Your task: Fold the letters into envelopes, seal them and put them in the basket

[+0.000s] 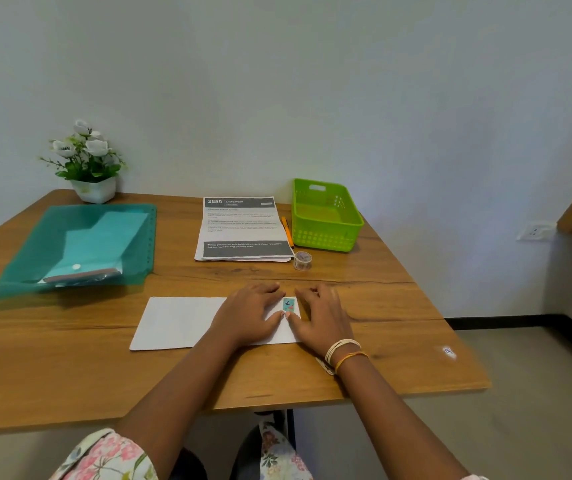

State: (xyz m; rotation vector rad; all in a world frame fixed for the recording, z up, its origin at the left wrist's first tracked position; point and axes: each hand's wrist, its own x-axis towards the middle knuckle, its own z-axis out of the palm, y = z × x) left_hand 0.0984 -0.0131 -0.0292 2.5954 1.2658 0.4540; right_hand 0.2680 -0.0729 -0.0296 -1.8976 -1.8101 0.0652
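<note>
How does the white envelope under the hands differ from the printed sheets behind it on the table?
The envelope is blank white; the printed sheets carry text and dark bands. The envelope bears a small sticker and both hands, left hand and right hand, press on it; the sheets lie untouched. The envelope lies lengthwise across; the sheets run away from the person. Both lie flat on the table.

Both hands rest flat on a white envelope (187,322) on the wooden table (70,375). Left hand (246,315) and right hand (322,318) bracket a small patterned sticker (289,304), thumbs meeting just below it. Beyond the right hand: tape roll (302,260), green basket (326,216), printed letters (243,230).
</note>
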